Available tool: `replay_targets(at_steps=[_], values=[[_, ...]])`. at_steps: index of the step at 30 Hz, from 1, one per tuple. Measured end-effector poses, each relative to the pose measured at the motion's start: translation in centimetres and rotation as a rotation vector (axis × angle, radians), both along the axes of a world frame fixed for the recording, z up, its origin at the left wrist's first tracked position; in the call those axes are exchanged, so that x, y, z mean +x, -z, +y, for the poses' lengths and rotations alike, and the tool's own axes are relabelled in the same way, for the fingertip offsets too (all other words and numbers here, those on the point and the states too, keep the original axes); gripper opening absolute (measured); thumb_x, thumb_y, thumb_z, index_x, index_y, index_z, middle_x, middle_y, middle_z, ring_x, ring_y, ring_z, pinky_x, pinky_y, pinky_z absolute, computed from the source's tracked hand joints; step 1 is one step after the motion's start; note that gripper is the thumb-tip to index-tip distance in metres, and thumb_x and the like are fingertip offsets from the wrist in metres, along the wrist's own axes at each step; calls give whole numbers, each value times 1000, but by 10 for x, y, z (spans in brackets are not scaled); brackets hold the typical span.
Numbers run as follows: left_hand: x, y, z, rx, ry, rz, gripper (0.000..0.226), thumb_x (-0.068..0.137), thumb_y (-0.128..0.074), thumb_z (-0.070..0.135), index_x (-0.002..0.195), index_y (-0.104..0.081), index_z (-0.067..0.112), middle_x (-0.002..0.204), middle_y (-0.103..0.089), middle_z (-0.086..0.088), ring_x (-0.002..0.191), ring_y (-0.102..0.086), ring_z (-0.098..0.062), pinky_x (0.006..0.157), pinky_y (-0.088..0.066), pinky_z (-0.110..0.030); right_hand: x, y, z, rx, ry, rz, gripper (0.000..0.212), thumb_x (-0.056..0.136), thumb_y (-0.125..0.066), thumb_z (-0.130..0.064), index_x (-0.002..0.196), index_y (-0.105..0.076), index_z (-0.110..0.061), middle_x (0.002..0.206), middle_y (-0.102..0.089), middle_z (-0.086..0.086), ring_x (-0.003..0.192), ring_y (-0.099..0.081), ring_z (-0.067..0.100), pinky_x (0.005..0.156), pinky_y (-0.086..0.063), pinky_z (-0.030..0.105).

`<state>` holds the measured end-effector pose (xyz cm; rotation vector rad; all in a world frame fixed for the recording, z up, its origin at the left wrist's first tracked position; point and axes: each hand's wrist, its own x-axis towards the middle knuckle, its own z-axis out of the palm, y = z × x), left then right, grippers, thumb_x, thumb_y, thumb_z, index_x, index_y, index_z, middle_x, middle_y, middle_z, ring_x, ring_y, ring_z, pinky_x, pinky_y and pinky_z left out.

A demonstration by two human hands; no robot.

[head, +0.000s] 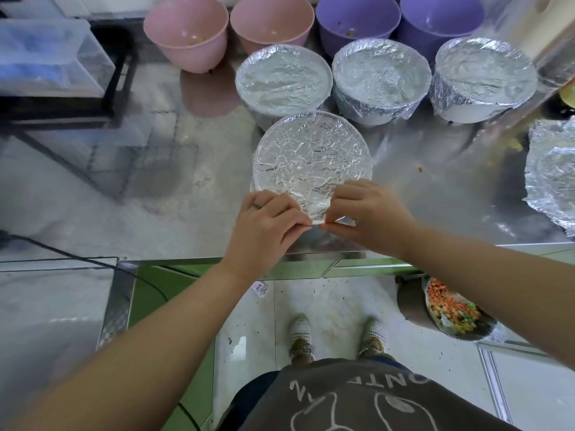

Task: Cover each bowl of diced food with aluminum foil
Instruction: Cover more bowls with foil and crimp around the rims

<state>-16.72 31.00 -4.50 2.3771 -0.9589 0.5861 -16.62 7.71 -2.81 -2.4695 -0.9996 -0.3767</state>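
The steel surface (186, 197) is carrying all the bowls and is showing smears and reflections along its left half. The front bowl (312, 157) is sitting near the front edge, at its middle, with a foil sheet (314, 209) lying crinkled over its whole top. The left hand (267, 222) and the right hand (367, 213) are meeting at the bowl's near rim, each pinching the foil's loose edge between thumb and fingertips.

Behind it, three covered bowls (381, 73) are standing in a row, foil wrapped down their sides. Along the back edge, two pink bowls (186, 32) and two purple bowls (441, 17) are standing uncovered. Another foil-wrapped item (553, 175) is lying at the right edge, partly out of frame. A red scrap (420, 169) is lying on the bare steel to the right of the front bowl.

At the back left corner, a clear plastic container (53, 57) is resting on a black rack (115, 76). A black cable (62, 251) is running across the lower left.

Below the front edge, a pale tiled floor (329, 306) is showing dark specks. At lower right, a dish of diced food (451, 312) is sitting uncovered.
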Motion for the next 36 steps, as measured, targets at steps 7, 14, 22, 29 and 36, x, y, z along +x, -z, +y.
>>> replay_targets(at_steps=[7, 14, 22, 29, 36], values=[[4, -6, 6, -28, 14, 32, 13, 96, -68, 26, 87, -75, 19, 92, -66, 8, 86, -58, -22, 90, -34, -28, 6, -7, -1, -32, -7, -41, 16, 89, -77, -27, 80, -71, -15, 82, -64, 2, 71, -57, 25, 64, -50, 41], [-12, -6, 19, -53, 27, 70, 15, 97, -65, 25, 90, -75, 15, 93, -64, 4, 89, -57, -21, 93, -34, -25, -14, -7, 17, 17, 0, -74, 18, 89, -73, -21, 74, -68, -12, 78, -62, 3, 68, -56, 25, 63, -46, 35], [-12, -5, 16, -70, -4, 75, 15, 93, -69, 27, 87, -73, 14, 91, -63, 4, 89, -56, -21, 89, -38, -30, -21, 1, 31, 57, 154, -107, 19, 80, -81, -18, 70, -65, -15, 73, -59, 0, 66, -51, 20, 63, -37, 30], [-3, -10, 22, -21, 21, 82, 16, 94, -67, 30, 88, -73, 16, 93, -64, 5, 93, -58, -21, 94, -37, -29, -10, -18, 1, -107, -11, 26, 21, 87, -70, -40, 94, -75, -21, 93, -67, -4, 81, -58, 24, 73, -50, 41], [-3, -12, 17, 4, 22, 32, 12, 89, -76, 30, 84, -74, 19, 89, -66, 6, 85, -60, -21, 96, -43, -40, -5, -27, -3, -153, -101, 19, 11, 93, -67, -26, 90, -75, -19, 88, -67, -2, 80, -59, 24, 72, -51, 41]])
